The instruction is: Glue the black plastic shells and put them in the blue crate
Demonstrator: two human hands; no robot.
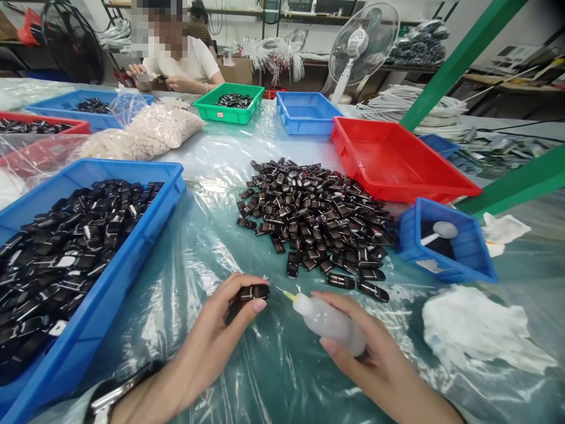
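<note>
Between the thumb and fingers of my left hand (225, 318) is a small black glossy piece (255, 292). My right hand (371, 347) is wrapped round a translucent squeeze bottle (333, 324). The bottle's thin needle tip, with a yellow-green base, points left toward the black piece, a small gap apart from it. Beyond both hands lies a loose pile of similar black pieces (313, 212) on the plastic-covered table. At the left, a large blue tray (176, 176) holds many more black pieces.
A red tray (397, 159) and a small blue bin (472, 250) with a white spoon stand at the right, near a crumpled white cloth (477, 327). Farther back are a green tray (229, 116), a blue tray (306, 121) and bags of beige parts (163, 125). A person sits across the table.
</note>
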